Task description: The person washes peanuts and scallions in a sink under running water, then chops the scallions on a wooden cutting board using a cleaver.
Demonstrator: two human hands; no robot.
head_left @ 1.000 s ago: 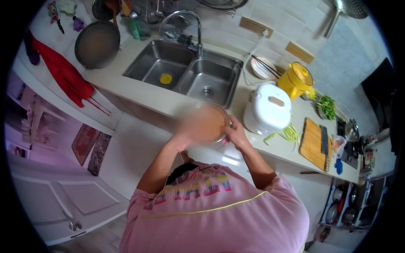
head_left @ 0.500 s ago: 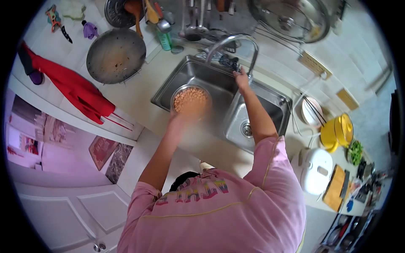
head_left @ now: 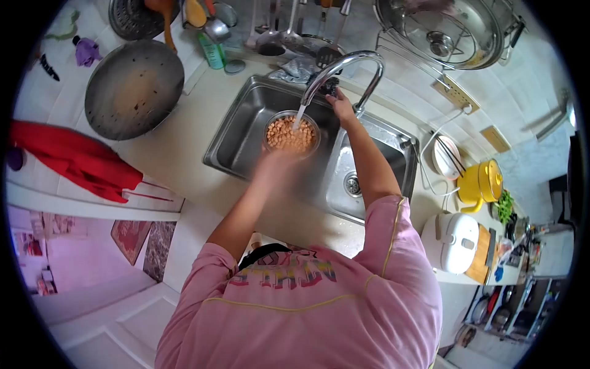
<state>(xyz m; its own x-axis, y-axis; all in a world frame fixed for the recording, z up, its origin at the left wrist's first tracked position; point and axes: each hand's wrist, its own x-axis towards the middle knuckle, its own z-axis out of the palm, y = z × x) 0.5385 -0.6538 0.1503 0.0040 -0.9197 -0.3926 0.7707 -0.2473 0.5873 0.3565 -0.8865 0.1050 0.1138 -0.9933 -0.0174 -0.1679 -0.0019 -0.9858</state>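
Note:
My left hand, partly blurred, is closed on the near rim of a round metal bowl over the left sink basin. Inside the bowl are many light brown nuts or beans. Water runs from the curved faucet onto them. My right hand reaches to the faucet's base, beside a dark object; its fingers are partly hidden, so its grip is unclear.
A large wok leans at the left of the counter. Right of the sink are a white rice cooker, a yellow pot, a plate with chopsticks and a cutting board. Utensils and a glass lid hang behind.
The bowl has moved from the counter's front edge to under the faucet. My right hand has let go of the bowl and gone to the faucet, and water now flows.

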